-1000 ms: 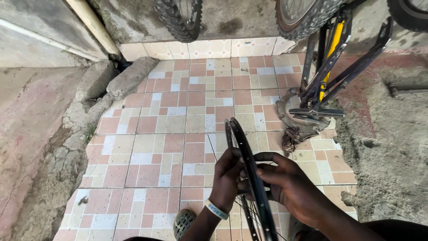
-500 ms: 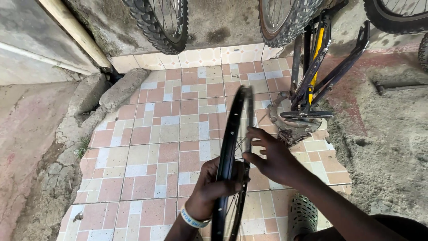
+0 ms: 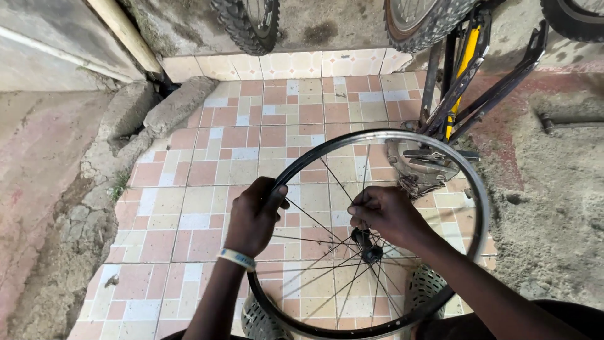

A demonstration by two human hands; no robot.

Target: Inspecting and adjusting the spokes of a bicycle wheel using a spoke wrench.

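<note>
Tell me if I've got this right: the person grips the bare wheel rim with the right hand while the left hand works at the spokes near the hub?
Not quite: the hands are swapped. In the head view the left hand grips the wheel rim, and the right hand works at the spokes near the hub.

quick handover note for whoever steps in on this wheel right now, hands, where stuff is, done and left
Left hand: closed on the left side of the bare black spoked bicycle wheel rim, holding it up, face toward the camera.
Right hand: fingers pinched among the spokes just above the dark centre hub.
Around: upturned black and yellow bicycle frame behind the wheel on the pink and cream tiled floor.
Done: no tyre on the rim.
Left: the spoke work under the right hand; its progress cannot be told.
</note>
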